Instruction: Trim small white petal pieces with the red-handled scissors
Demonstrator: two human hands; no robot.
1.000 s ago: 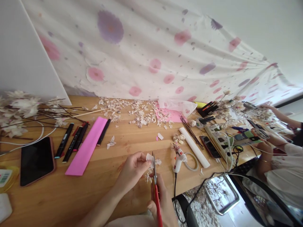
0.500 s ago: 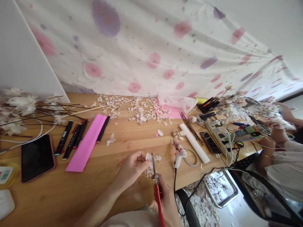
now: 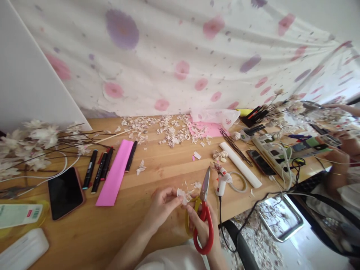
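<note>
My left hand [image 3: 163,206] pinches a small white paper piece [image 3: 183,195], petal-like and curled, just above the table's front part. Close by on the right, my right hand [image 3: 204,225] holds a pair of scissors [image 3: 205,185] with red and yellow handles. The blades point up and away from me, clear of the paper, and look nearly closed. My right thumb and fingers come near the paper's edge; whether they touch it, I cannot tell. Small white scraps [image 3: 197,185] lie just behind the paper.
Right of the scissors stands a glue gun [image 3: 223,182] with its cord, beside a white paper roll [image 3: 240,165]. Pink paper [image 3: 115,174], markers [image 3: 99,170] and a phone [image 3: 66,193] lie left. Paper scraps [image 3: 171,131] cover the back. A co-worker's hands [image 3: 341,157] are far right.
The scissors, whose blades were at the white paper, have swung right and away from it. Their handles now sit across my right hand. The whole view has shifted slightly.
</note>
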